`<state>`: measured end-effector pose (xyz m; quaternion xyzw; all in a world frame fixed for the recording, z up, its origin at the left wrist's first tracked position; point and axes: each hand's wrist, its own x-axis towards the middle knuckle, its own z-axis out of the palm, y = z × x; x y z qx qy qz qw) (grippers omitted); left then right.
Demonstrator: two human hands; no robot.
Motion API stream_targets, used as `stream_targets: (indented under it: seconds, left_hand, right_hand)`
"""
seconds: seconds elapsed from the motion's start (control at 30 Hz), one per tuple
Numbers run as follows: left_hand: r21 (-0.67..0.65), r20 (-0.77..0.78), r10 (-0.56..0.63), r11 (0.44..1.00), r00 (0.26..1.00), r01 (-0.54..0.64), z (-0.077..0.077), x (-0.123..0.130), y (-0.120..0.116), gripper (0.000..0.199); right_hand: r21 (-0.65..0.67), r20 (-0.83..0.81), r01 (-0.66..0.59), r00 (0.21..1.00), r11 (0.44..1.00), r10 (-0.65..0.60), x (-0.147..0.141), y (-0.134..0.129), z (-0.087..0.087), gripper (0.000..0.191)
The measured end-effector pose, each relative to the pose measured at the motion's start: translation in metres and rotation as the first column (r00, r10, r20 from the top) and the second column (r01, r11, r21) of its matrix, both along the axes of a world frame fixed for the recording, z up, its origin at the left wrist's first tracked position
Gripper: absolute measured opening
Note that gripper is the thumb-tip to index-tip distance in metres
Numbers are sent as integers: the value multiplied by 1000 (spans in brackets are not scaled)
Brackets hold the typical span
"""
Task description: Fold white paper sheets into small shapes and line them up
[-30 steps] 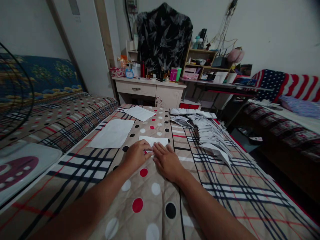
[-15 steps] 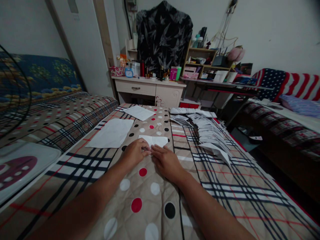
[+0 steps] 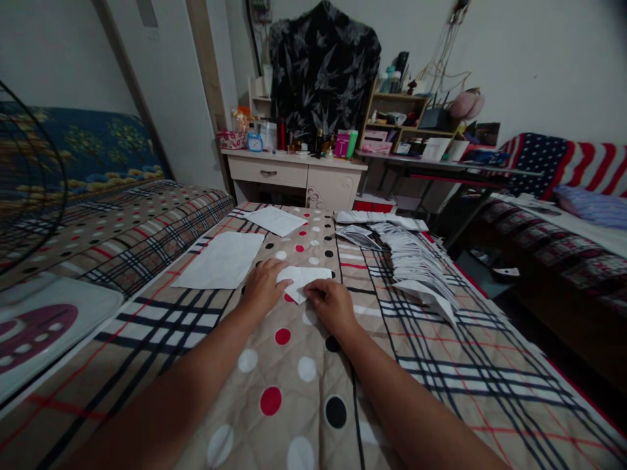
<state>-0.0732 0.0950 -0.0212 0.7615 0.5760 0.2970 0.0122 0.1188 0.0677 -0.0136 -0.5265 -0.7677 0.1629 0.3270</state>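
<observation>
A small folded white paper [image 3: 304, 274] lies on the polka-dot bed cover in front of me, its lower edge coming to a point. My left hand [image 3: 264, 285] holds the paper's left end, thumb on top and fingers along the far side. At the lower right edge, my right hand [image 3: 332, 303] pinches the paper between thumb and fingertips, the other fingers curled. The paper's left end is partly hidden under my left hand.
White sheets [image 3: 223, 260] lie to the left, with another white sheet [image 3: 277, 220] farther back. On the right stands a long row of folded papers [image 3: 416, 261]. Beyond the bed are a cluttered dresser [image 3: 294, 171] and a dark patterned shirt [image 3: 324, 72].
My hands have moved apart. The left shifted left to the paper's end; the right changed from lying flat to a pinch, and the paper's pointed lower part now shows.
</observation>
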Motion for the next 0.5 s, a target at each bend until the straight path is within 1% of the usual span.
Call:
stream_targets:
  seconds: [0.1, 0.2, 0.27, 0.33, 0.4, 0.5]
  left_hand:
    - [-21, -1, 24, 999, 1000, -24, 2, 2, 2, 37]
    - [-39, 16, 5, 999, 1000, -4, 3, 2, 3, 42]
    - [-54, 27, -14, 998, 1000, 16, 2, 2, 4, 47]
    - [-75, 37, -21, 997, 999, 23, 2, 3, 5, 50]
    - [-84, 38, -29, 996, 999, 32, 2, 3, 6, 52]
    - [-74, 26, -56, 996, 998, 58, 2, 3, 6, 54]
  right_hand:
    - [84, 59, 42, 997, 996, -47, -4, 9, -1, 23]
    - [161, 100, 115, 986, 980, -132, -7, 15, -2, 45]
    - [150, 106, 179, 975, 972, -196, -9, 18, -3, 61]
    - [114, 119, 228, 963, 967, -241, -9, 20, -5, 72]
    - [79, 129, 248, 958, 966, -256, -10, 22, -6, 76]
    - [52, 135, 247, 958, 968, -252, -8, 24, -6, 75]
